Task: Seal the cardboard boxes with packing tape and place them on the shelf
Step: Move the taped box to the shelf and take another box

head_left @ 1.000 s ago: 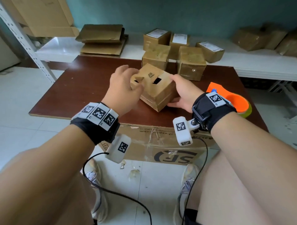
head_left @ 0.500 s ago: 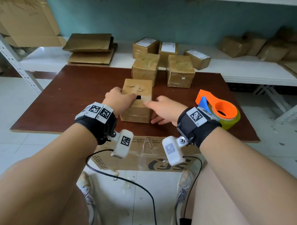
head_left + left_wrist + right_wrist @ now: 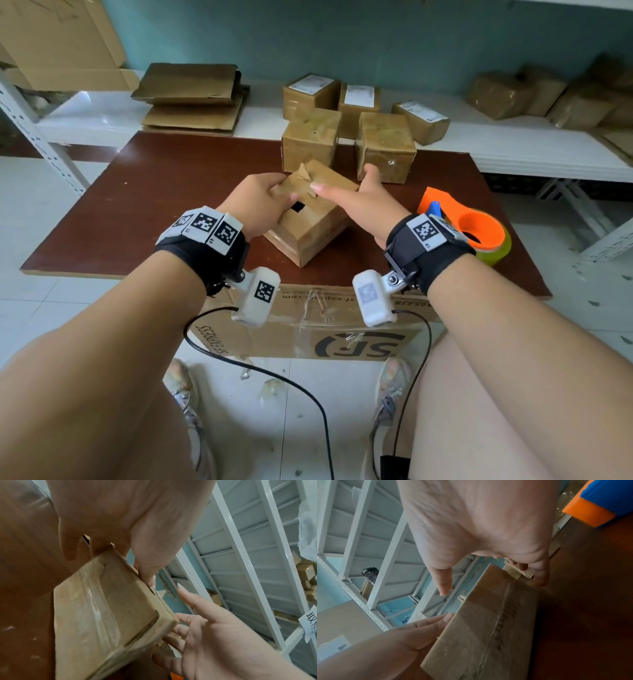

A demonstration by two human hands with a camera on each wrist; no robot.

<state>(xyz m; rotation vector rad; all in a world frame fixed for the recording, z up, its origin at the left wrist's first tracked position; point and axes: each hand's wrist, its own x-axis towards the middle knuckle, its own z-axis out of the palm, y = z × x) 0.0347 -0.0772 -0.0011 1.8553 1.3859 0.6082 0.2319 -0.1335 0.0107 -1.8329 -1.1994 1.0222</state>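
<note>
Turning is what just happened to the small cardboard box: half a second ago it sat square to the person, and now it sits cornerwise on the brown counter, one corner pointing at them. The left hand has its fingers curled over the top left edge and grips the box there. The right hand is spread open, with its straight fingers pressed flat along the far right side and its thumb stretched over the top. A dark gap shows in the top, and little bits of torn card stick up, so the flaps are not shut tight and no new tape is over them yet. The orange tape holder with its roll lies on the counter just to the right of the right wrist, and nobody is touching it. Two more boxes stand behind on the counter, and others wait on the white shelf at the back. I think the turn was made to line up the seam, so pressing the flaps down and reaching for the tape should come next. This box is early in its job.
</note>
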